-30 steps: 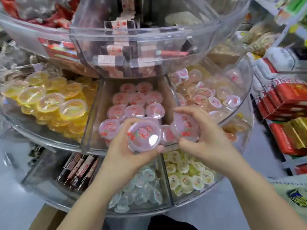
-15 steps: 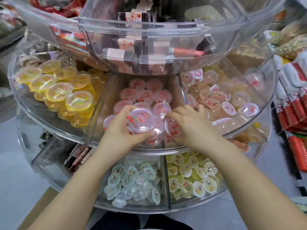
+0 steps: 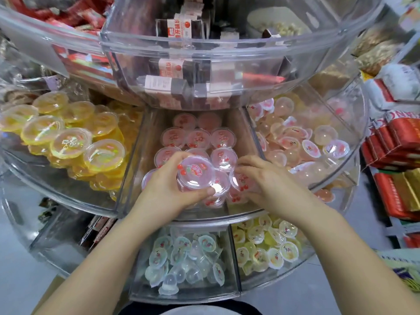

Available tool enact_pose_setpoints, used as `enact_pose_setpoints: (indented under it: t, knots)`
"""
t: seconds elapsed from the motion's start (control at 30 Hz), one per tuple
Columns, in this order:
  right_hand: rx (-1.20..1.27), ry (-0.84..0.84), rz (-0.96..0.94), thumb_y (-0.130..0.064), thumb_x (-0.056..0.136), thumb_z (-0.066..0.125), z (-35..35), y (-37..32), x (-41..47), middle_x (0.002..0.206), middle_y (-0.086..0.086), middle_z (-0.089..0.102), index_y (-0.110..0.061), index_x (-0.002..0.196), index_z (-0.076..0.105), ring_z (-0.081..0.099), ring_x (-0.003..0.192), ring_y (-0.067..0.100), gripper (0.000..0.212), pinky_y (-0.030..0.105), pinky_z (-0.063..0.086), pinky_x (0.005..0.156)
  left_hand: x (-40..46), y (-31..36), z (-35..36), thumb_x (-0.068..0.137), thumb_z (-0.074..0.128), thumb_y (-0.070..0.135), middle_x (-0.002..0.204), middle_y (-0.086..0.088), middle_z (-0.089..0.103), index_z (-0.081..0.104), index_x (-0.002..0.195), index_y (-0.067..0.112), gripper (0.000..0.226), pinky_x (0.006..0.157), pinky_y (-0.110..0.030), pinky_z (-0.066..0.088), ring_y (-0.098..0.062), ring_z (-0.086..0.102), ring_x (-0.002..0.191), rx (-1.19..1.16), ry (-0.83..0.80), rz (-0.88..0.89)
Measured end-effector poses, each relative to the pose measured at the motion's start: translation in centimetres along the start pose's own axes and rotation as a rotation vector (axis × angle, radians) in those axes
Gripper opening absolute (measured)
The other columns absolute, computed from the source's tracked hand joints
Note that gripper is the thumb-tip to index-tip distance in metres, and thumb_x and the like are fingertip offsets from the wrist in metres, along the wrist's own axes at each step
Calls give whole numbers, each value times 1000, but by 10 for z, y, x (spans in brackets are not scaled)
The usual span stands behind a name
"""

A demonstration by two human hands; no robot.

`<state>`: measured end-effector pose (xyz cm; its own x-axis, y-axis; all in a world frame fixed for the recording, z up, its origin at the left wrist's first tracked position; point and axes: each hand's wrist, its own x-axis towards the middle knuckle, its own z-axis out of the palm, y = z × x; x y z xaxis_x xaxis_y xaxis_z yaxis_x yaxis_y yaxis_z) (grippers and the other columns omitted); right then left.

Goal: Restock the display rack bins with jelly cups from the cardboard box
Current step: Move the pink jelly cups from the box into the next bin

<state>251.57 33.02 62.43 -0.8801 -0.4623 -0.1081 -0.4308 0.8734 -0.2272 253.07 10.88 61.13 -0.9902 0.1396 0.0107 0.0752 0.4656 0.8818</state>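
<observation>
Left hand raised over the front of the middle bin of the clear display rack, forearm rising from the lower left, wrist bent slightly inward. Fingers curled behind and thumb laid across the near edge of a pink jelly cup, gripping it lid-up and tilted a little toward the camera, just above the other pink cups already lying in rows in that bin.

Right hand reaching in from the lower right, palm down, knuckles up, fingers bent down among the cups at the bin's front right corner. Fingertips hidden between the cups, so cannot tell whether gripping one or only pressing on them.

Both forearms bare, converging on the same bin, hands close beside each other but apart.

Left of the middle bin, a bin of yellow jelly cups; right of it, a bin of smaller pale cups. Below, on the lower tier, clear small cups and yellowish small cups. Above, an upper tier holding dark wrapped bars. Red packets on a shelf at the far right.
</observation>
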Motion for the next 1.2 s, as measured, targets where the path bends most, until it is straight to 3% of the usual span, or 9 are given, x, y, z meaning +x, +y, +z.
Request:
enact_pose_setpoints:
  t: [0.2,0.37,0.47,0.53,0.7,0.87,1.03,1.13,1.2]
  knots:
    - [-55,16,-5,-35,73,73,-1,1,2,122,-2,56,-20,112,66,57,108,18,41,21,12,80,2,-4,-2,53,73,63,103,31,60,53,104,41,59,92,-28,46,4,56,104,-15,-24,-10]
    - [-79,6,-18,-36,76,70,-4,-1,0,127,-3,53,-21,119,62,53,114,17,46,34,23,101,2,-4,-3,56,76,60,104,33,59,53,105,40,58,87,-21,43,8,54,103,-7,-36,-8]
    - [-106,41,-37,-29,72,77,-7,0,-6,120,0,61,-16,113,66,57,108,20,45,40,32,101,1,-4,-3,57,77,57,104,33,58,53,105,41,56,84,-16,41,9,54,103,-21,-37,-7]
    - [-99,98,-47,-23,68,81,-9,0,-8,110,1,66,-13,107,69,61,101,21,42,39,38,95,1,-3,-3,55,74,61,104,34,58,53,103,43,55,81,-12,41,9,54,102,-40,-25,-9]
    - [-58,47,-47,-35,81,68,-10,3,-10,122,-7,60,-20,120,63,51,116,14,42,29,27,99,-2,-2,-4,55,74,59,100,24,62,55,101,38,53,76,-5,43,2,59,97,-138,35,-6]
    - [210,343,-34,-29,79,72,-25,-12,-8,106,-5,66,-21,115,64,58,101,17,37,33,37,86,-5,4,-5,58,80,48,99,24,63,54,99,41,49,75,-8,47,3,60,94,-185,150,10]
    - [481,246,-166,-19,74,72,-11,-57,23,112,-13,55,-22,129,51,48,105,1,59,12,34,92,-2,15,-3,57,77,44,110,-1,59,53,100,39,49,87,-30,49,-13,59,101,-267,181,17]
    - [677,283,-114,-8,67,69,2,-73,42,111,-14,61,-26,119,58,52,102,-3,56,10,39,87,-3,18,-5,59,77,36,110,-6,58,51,103,33,50,79,-16,47,-10,59,99,-322,192,35]
    - [771,328,-59,-11,66,71,7,-76,53,101,-22,63,-33,110,61,55,98,-9,51,3,40,78,-6,14,-10,61,75,38,118,-5,57,50,112,32,57,80,-16,49,-11,59,107,-375,165,9]
